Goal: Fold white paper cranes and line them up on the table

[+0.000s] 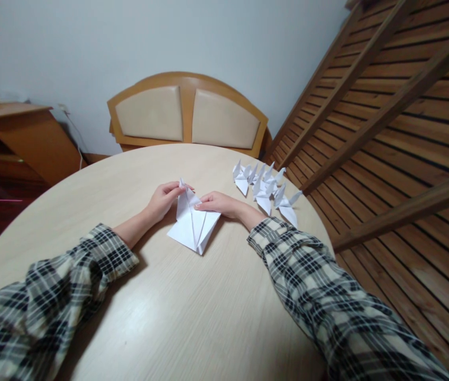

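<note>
A partly folded sheet of white origami paper (188, 228) lies in front of me, with creases running to its near corner and flaps standing a little open there. My left hand (164, 198) pinches its far left tip, thumb and fingers closed on a raised point. On the right edge, my right hand (218, 203) grips the paper with the thumb on top and the other fingers underneath, mostly hidden. To the right of that hand stand several folded white paper cranes (264, 191), grouped close together.
The round pale wooden table (192, 312) carries the paper and the cranes. Beyond it, a wooden headboard (187, 114) with cream panels leans near the wall. A slatted wooden partition (399, 121) rises along the right edge. A brown desk (18, 127) stands at left.
</note>
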Motion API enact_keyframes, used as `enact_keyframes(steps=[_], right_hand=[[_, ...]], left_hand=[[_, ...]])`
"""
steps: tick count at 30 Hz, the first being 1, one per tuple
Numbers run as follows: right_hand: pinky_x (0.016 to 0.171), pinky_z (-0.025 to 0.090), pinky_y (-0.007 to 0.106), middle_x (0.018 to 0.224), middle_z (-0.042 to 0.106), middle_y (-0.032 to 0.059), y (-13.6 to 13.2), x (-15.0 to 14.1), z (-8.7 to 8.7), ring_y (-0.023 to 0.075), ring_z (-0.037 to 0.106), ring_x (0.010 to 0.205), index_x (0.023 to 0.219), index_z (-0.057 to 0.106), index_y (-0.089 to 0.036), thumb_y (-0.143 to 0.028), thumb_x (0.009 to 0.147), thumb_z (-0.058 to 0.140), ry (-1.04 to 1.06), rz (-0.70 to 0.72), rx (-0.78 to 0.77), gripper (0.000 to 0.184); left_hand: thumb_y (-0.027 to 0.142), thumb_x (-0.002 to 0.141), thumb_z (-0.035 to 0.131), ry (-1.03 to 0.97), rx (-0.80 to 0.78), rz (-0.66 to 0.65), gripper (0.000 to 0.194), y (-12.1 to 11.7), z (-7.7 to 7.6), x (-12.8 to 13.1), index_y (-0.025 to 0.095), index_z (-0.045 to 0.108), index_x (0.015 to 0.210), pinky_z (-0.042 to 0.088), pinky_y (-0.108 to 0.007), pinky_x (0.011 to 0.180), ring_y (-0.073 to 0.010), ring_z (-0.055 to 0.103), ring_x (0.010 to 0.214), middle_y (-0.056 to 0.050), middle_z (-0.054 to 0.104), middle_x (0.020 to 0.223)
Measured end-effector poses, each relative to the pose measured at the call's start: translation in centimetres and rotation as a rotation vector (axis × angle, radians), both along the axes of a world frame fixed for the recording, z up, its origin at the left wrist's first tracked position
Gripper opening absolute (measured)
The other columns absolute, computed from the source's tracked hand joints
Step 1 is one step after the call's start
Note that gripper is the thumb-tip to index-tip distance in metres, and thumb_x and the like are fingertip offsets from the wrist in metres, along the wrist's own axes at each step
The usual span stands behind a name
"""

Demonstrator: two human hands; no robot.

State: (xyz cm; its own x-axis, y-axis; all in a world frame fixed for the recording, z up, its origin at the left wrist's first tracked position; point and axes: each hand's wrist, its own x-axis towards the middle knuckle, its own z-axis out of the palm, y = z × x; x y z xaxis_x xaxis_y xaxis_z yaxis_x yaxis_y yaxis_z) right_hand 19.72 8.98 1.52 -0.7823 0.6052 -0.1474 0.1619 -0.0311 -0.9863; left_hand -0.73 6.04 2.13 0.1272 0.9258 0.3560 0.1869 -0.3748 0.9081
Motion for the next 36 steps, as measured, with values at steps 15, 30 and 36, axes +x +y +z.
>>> enact_keyframes(steps=[15,30,36], right_hand=[[0.049,0.040,0.020,0.068,0.066,0.0041,-0.3,0.0,0.4,0.0092,0.056,0.054,0.080,0.069,-0.009,-0.029,0.079,0.069,-0.034,0.027,-0.055,0.020],[0.051,0.040,0.020,0.070,0.065,0.0035,-0.2,0.0,0.4,0.0094,0.056,0.057,0.081,0.068,-0.010,-0.030,0.080,0.069,0.003,0.063,-0.046,0.019],[0.051,0.035,0.021,0.066,0.059,-0.0001,0.4,0.0,-0.5,0.0080,0.049,0.055,0.079,0.068,-0.011,-0.031,0.080,0.069,0.029,0.058,0.017,0.020]], left_hand=[[0.038,0.083,0.054,0.035,0.100,0.181,0.031,-0.5,0.2,0.5,0.016,0.069,0.066,0.043,-0.027,0.059,-0.0159,0.056,0.063,-0.006,0.068,0.068],[0.060,0.082,0.054,0.062,-0.026,0.032,0.050,-0.1,0.0,0.4,0.013,0.072,0.075,0.045,-0.029,0.060,-0.0172,0.059,0.063,-0.008,0.070,0.071],[0.048,0.077,0.067,0.186,-0.156,-0.179,0.045,-0.8,0.5,0.6,0.013,0.073,0.104,0.052,-0.031,0.075,-0.0234,0.068,0.090,-0.014,0.072,0.112]])
